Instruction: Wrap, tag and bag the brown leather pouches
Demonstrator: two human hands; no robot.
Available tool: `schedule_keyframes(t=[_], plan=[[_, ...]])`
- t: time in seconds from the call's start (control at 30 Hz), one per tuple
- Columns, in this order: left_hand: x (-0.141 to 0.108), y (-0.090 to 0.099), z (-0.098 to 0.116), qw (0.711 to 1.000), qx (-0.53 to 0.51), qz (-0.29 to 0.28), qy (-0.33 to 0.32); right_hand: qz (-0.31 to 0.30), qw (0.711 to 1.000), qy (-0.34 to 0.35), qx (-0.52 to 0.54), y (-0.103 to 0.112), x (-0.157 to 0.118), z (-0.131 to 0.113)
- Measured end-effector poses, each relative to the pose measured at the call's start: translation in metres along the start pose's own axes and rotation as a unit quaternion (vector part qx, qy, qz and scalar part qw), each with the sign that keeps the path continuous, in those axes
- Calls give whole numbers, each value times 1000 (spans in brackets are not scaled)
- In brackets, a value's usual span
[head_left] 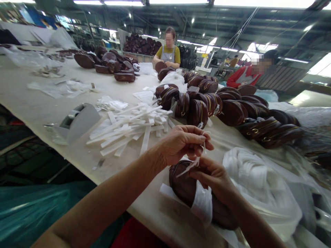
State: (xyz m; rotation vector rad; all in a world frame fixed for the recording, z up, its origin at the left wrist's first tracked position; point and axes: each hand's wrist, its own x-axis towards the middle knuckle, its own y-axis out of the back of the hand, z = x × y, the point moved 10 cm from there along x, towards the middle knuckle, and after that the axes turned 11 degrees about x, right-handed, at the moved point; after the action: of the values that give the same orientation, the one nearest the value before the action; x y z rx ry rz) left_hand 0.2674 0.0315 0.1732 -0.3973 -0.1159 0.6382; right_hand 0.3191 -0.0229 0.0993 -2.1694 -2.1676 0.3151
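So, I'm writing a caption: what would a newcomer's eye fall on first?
Likely the heap of white strips on the table, then the dark brown bags crowded beyond it and to the right. Nearer, the left hand and right hand handle a thin white strand above another brown bag with a white band across it.

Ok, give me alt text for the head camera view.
Left hand and right hand pinch thin white material above a brown bag on a pale table. Beyond lie white strips and more brown bags, with co-workers behind.
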Motion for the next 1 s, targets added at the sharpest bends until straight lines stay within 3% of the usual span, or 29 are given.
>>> schedule_keyframes(t=[0.17,0.3,0.7,0.8,0.9,0.93,1.0], plan=[[-3,14,12,996,68,38,-43,30,999,-15,4,17,-7,7],[-6,14,13,995,80,41,-44,40,998,-19,46,23,-11,7],[-15,8,-2,998,53,28,17,-144,986,-53,64,-42,-21,4],[-18,12,-1,997,69,41,19,-91,996,-8,12,-33,-18,0],[-23,18,2,994,86,65,22,17,989,85,-119,-9,-19,-10],[-24,20,3,993,82,79,22,59,973,129,-183,0,-22,-17],[-28,25,3,992,61,111,26,146,908,232,-317,12,-35,-35]])
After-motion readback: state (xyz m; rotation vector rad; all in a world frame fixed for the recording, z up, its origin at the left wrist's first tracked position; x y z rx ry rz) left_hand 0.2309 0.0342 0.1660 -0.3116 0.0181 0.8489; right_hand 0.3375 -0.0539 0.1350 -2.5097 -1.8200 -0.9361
